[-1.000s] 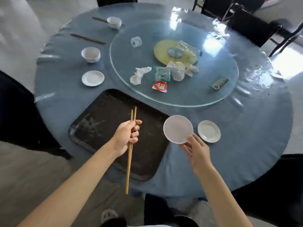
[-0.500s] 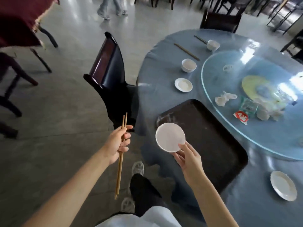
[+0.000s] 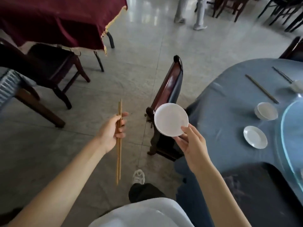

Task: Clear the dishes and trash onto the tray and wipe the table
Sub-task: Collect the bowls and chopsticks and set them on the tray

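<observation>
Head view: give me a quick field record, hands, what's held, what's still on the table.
left hand: grips a pair of chopsticks, held upright over the floor
right hand: pinches a small white plate by its rim, in front of a dark chair
tray: dark, on the table's near edge, the part in view bare
table: blue cloth; still holds a white bowl, a white saucer, loose chopsticks
glass turntable: only its edge in view

The picture's right edge cuts off the tray [image 3: 262, 190], the glass turntable [image 3: 290, 136] and a far bowl [image 3: 297, 86]
</observation>
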Tool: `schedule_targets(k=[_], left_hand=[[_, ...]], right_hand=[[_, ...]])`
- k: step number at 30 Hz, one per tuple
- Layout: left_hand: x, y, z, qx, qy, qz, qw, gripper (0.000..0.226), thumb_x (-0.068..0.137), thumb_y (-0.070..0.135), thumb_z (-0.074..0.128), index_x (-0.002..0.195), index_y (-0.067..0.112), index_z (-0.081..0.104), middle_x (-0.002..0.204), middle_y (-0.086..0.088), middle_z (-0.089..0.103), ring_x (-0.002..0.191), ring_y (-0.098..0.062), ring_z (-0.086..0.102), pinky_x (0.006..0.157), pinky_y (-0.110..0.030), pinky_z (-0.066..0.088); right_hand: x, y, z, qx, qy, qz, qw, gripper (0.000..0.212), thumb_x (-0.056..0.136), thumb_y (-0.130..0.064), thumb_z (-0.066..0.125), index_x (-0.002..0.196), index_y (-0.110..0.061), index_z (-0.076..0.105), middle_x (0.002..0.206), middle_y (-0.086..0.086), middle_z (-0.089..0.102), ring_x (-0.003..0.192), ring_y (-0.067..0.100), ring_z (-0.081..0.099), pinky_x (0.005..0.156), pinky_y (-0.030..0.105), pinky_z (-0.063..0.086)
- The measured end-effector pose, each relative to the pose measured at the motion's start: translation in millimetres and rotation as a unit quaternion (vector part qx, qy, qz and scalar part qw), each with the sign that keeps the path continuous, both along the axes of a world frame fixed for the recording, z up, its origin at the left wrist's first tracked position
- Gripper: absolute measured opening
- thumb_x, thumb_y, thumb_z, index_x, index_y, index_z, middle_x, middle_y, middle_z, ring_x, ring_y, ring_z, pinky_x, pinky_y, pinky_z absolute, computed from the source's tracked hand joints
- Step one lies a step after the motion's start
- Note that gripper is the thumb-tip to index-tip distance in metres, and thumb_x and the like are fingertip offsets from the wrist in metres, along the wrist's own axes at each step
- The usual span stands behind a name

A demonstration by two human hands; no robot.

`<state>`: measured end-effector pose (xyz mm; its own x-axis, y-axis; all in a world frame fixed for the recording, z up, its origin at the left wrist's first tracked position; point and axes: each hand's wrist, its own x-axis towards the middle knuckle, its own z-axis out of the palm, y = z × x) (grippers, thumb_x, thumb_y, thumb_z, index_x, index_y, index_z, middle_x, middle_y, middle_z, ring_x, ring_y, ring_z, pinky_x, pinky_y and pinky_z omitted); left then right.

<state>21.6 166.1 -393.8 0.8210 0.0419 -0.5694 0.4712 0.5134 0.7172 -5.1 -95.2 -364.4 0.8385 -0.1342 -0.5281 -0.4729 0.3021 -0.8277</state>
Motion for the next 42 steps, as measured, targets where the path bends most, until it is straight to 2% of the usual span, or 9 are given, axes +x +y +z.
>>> schedule_targets(k=[5, 11, 16, 21, 26, 30, 33, 38, 42], left_hand=[[66, 53, 9, 0.013, 0.009, 0.045, 0.999, 0.025, 0.108, 0.016, 0.037, 0.103, 0.016, 0.061, 0.066, 0.006, 0.048, 0.046, -0.005, 0.04, 0.036, -0.016, 0.028], [133, 111, -10, 0.017, 0.037, 0.047, 0.998, 0.025, 0.109, 0.021, 0.038, 0.113, 0.02, 0.062, 0.071, 0.005, 0.054, 0.053, -0.007, 0.041, 0.039, -0.017, 0.032], [226, 161, -30, 0.022, 0.049, 0.043, 0.998, 0.024, 0.108, 0.018, 0.039, 0.116, 0.017, 0.062, 0.075, 0.004, 0.055, 0.053, -0.006, 0.043, 0.038, -0.017, 0.033], [346, 209, -37, -0.026, 0.046, 0.016, 0.998, 0.032, 0.106, 0.008, 0.033, 0.122, 0.012, 0.061, 0.082, 0.0, 0.054, 0.057, -0.009, 0.044, 0.041, -0.02, 0.035], [447, 227, -28, -0.052, 0.045, -0.05, 0.996, 0.034, 0.104, 0.002, 0.038, 0.131, 0.008, 0.059, 0.087, -0.002, 0.061, 0.058, -0.01, 0.049, 0.045, -0.021, 0.039], [523, 212, -28, -0.036, 0.057, -0.116, 0.991, 0.032, 0.105, 0.005, 0.042, 0.13, 0.011, 0.061, 0.097, -0.001, 0.065, 0.062, -0.01, 0.053, 0.049, -0.023, 0.045], [584, 186, -32, -0.034, 0.065, -0.175, 0.982, 0.031, 0.106, 0.009, 0.044, 0.129, 0.017, 0.064, 0.099, 0.0, 0.069, 0.063, -0.01, 0.056, 0.051, -0.024, 0.049], [694, 112, -40, -0.024, 0.063, -0.267, 0.961, 0.029, 0.105, 0.014, 0.048, 0.128, 0.022, 0.064, 0.089, 0.003, 0.073, 0.063, -0.011, 0.055, 0.049, -0.024, 0.049], [780, 32, -44, -0.014, 0.068, -0.325, 0.943, 0.028, 0.104, 0.018, 0.051, 0.127, 0.022, 0.066, 0.094, 0.0, 0.069, 0.062, -0.011, 0.056, 0.048, -0.025, 0.048]], right_hand=[[99, 62, 13, 0.025, -0.002, 0.046, 0.999, 0.026, 0.098, -0.016, 0.065, 0.122, -0.021, 0.073, 0.122, 0.016, 0.074, 0.112, 0.028, 0.072, 0.086, 0.026, 0.062], [196, 124, -4, 0.022, 0.025, 0.073, 0.997, 0.023, 0.098, -0.014, 0.066, 0.119, -0.019, 0.074, 0.115, 0.019, 0.075, 0.104, 0.027, 0.076, 0.081, 0.025, 0.061], [281, 173, -36, -0.001, 0.038, 0.072, 0.997, 0.029, 0.096, -0.017, 0.067, 0.124, -0.022, 0.071, 0.119, 0.021, 0.073, 0.094, 0.021, 0.075, 0.101, 0.04, 0.058], [366, 216, -52, 0.001, 0.065, 0.008, 0.998, 0.034, 0.097, -0.014, 0.067, 0.13, -0.018, 0.069, 0.123, 0.021, 0.072, 0.111, 0.032, 0.073, 0.088, 0.03, 0.061], [429, 238, -44, 0.014, 0.076, -0.058, 0.995, 0.033, 0.097, -0.014, 0.065, 0.129, -0.017, 0.069, 0.119, 0.022, 0.074, 0.104, 0.025, 0.075, 0.084, 0.027, 0.059], [474, 232, -42, 0.03, 0.078, -0.118, 0.989, 0.031, 0.097, -0.014, 0.065, 0.127, -0.017, 0.071, 0.117, 0.021, 0.075, 0.104, 0.028, 0.074, 0.089, 0.031, 0.061], [517, 216, -44, 0.038, 0.07, -0.164, 0.983, 0.029, 0.098, -0.011, 0.064, 0.126, -0.017, 0.071, 0.105, 0.015, 0.076, 0.095, 0.022, 0.074, 0.082, 0.026, 0.061], [598, 171, -53, 0.065, 0.045, -0.242, 0.967, 0.031, 0.097, -0.01, 0.065, 0.126, -0.017, 0.071, 0.117, 0.014, 0.076, 0.099, 0.024, 0.076, 0.084, 0.028, 0.062], [656, 127, -54, 0.067, 0.042, -0.291, 0.953, 0.027, 0.098, -0.013, 0.067, 0.122, -0.023, 0.074, 0.115, 0.01, 0.077, 0.097, 0.024, 0.077, 0.084, 0.029, 0.063]])
